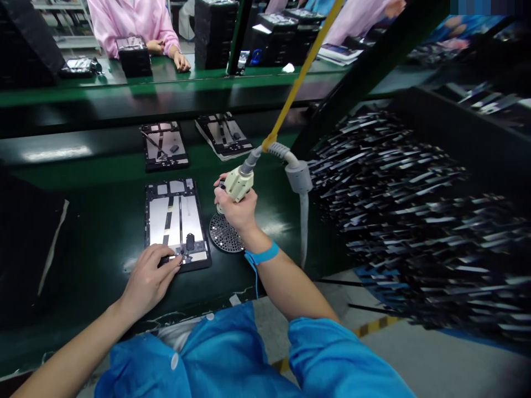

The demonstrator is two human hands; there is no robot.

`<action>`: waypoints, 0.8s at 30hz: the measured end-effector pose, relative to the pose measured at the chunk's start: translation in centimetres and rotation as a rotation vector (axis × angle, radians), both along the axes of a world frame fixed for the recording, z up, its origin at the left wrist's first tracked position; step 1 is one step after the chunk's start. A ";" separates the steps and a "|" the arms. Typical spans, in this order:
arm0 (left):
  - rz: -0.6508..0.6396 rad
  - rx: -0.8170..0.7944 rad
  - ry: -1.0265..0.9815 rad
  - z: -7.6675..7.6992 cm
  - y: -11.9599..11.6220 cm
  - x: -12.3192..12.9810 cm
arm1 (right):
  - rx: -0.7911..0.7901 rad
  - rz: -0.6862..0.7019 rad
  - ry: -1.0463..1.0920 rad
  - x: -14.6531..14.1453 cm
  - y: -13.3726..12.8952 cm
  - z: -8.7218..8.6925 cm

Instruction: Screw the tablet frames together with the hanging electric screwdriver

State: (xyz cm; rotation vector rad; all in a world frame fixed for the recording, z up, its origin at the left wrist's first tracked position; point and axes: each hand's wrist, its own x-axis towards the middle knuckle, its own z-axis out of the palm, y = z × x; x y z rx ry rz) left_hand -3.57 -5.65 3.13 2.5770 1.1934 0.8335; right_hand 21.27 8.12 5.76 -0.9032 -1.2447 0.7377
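Note:
My right hand is wrapped round a cream-coloured handheld tool, whose grey cable and yellow strap run upward. Below the tool lies a round black tray with many small holes, partly covered by my hand. To its left, an opened tablet rests on the dark green table, its inside with silver plates and black strips facing up. My left hand touches the tablet's lower left edge, thumb and index finger nearly together; whatever is between them is too small to make out. A blue band circles my right wrist.
Behind are another opened tablet and a tablet stack. A large pile of dark strip-like parts fills the right side. A grey cable block hangs beside my right hand. Across the bench sits a person in pink.

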 end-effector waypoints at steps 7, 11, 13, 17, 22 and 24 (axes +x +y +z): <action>-0.032 -0.005 -0.066 -0.6 0.2 -0.6 | 0.027 -0.007 -0.060 0.0 0.4 -0.8; -0.041 -0.004 -0.060 -0.7 0.3 -0.9 | 0.030 -0.015 -0.092 0.1 0.4 -1.1; -0.048 -0.008 -0.072 -0.9 0.3 -0.9 | 0.028 -0.017 -0.105 0.1 0.3 -1.2; -0.051 -0.022 -0.089 -1.4 0.2 -1.0 | 0.021 -0.027 -0.108 0.2 0.3 -1.3; -0.050 -0.021 -0.110 -1.7 0.3 -1.0 | 0.006 -0.049 -0.061 0.3 0.5 -1.3; -0.046 -0.018 -0.118 -1.8 0.3 -1.0 | -0.002 -0.053 -0.035 0.2 0.5 -1.3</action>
